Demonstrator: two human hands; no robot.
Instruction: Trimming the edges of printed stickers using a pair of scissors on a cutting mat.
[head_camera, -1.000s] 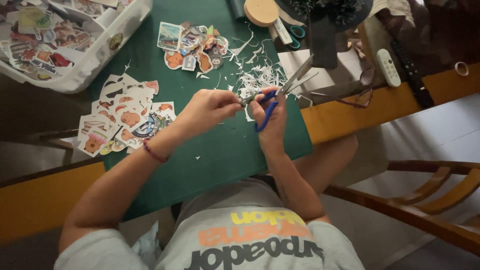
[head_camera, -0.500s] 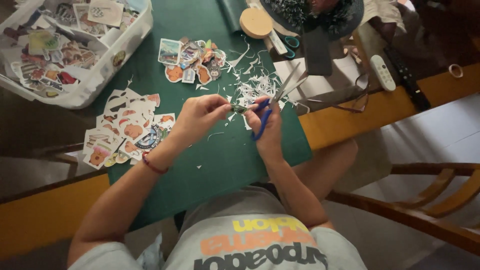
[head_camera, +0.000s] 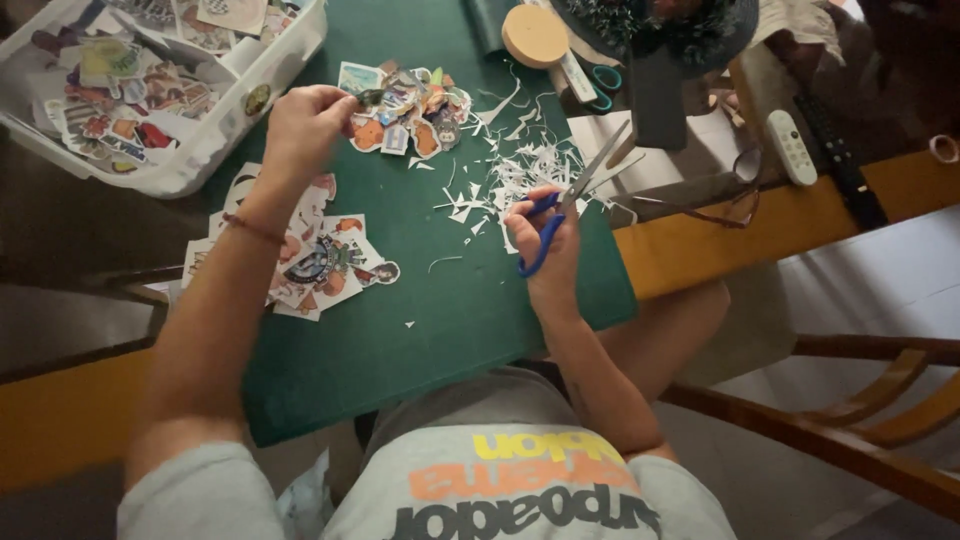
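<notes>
- Left hand (head_camera: 305, 125), at ten o'clock, pinching small cutout (head_camera: 370, 97) above sticker pile (head_camera: 405, 110).
- Right hand (head_camera: 550, 240), centre, fingers gripping blue-handled scissors (head_camera: 570, 195), blades parted toward one o'clock.
- Paper scraps (head_camera: 520, 165) strewn across green mat (head_camera: 440, 320).

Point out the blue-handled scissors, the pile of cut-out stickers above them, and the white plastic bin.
blue-handled scissors (head_camera: 547, 228), head view, on the blue handle loop in the right hand.
pile of cut-out stickers (head_camera: 410, 110), head view, middle of the heap.
white plastic bin (head_camera: 225, 130), head view, on its near wall.

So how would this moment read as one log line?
left hand: holds small paper cutout over cutout pile | right hand: grips blue-handled scissors | green cutting mat
</notes>
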